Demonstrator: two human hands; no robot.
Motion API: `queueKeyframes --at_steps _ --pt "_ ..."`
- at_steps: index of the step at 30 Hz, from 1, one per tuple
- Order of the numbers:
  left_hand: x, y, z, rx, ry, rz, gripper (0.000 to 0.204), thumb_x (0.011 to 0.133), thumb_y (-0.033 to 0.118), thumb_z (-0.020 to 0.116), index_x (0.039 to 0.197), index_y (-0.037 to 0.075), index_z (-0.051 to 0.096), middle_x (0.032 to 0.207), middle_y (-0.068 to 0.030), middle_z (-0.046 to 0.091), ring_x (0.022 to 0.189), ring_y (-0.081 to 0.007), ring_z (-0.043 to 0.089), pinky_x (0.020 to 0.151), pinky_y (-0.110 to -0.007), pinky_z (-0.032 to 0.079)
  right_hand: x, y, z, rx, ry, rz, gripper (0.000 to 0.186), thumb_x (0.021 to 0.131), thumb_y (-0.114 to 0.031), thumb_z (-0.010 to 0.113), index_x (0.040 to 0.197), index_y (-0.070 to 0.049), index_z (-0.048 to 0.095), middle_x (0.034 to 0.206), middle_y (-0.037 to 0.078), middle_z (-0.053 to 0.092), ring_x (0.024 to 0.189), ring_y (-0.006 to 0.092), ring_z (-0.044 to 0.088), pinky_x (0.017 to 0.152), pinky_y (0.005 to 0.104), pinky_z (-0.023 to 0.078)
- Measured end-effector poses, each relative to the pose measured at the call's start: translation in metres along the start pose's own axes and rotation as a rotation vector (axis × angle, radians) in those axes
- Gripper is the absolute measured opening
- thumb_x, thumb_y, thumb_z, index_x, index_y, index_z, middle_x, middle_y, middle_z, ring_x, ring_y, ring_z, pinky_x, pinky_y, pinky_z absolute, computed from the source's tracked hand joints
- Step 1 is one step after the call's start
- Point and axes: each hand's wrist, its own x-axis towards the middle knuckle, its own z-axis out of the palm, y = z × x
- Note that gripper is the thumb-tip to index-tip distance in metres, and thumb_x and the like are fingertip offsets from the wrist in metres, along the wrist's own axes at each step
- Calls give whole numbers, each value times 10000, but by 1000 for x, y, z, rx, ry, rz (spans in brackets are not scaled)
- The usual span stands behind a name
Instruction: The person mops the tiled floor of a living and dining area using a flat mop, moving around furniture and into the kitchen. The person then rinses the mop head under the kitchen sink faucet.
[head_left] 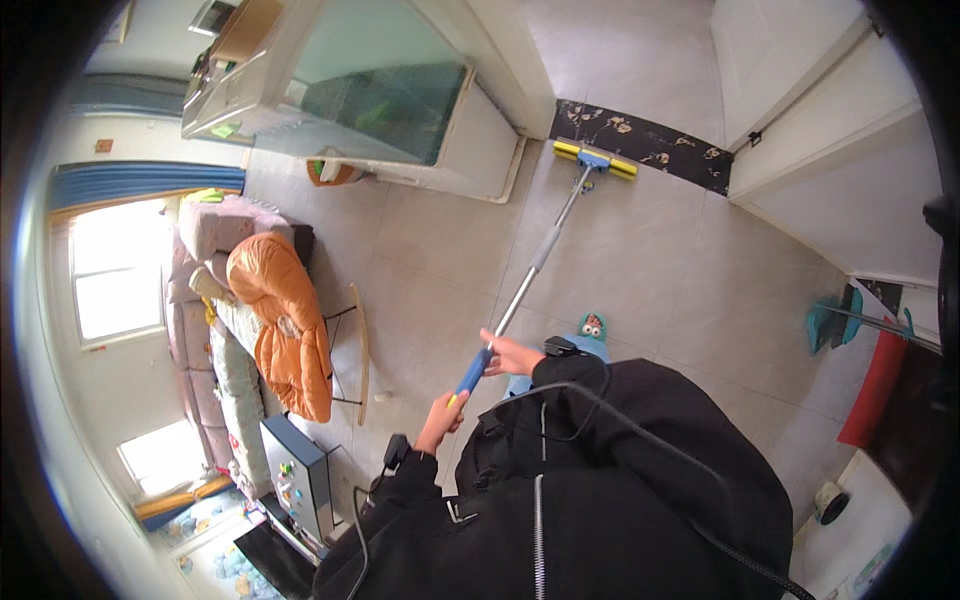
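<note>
A sponge mop (519, 290) runs from my body out across the tiles, with a silver pole, a blue grip and a yellow head. My left hand (440, 421) is closed round the near end of its handle. Farther up, at the top of the blue grip, my right hand (511, 356) is wrapped round it too. The yellow sponge head (622, 169) lies on the floor just short of a dark patterned threshold strip (645, 138). A slipper with a cartoon-eyed toe (592, 325) shows below my right arm.
On the left, a rocking chair under an orange padded cover (290, 320) stands before a sofa (190, 345). A glass-sided cabinet (480, 140) borders the doorway, opposite a white door (780, 65). At right are a teal dustpan (822, 325) and a red mat (873, 390).
</note>
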Motion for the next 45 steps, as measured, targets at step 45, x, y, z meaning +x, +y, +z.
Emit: queueKeyframes --at_steps 45 --pt "106 -79 -26 -127 -46 146 376 774 440 553 744 73 478 463 3 393 323 -65 338 296 -223 242 -117 -2 -50 184 464 -601 342 819 -118 383 1152 -160 447 1025 44 541 895 164 512 748 301 418"
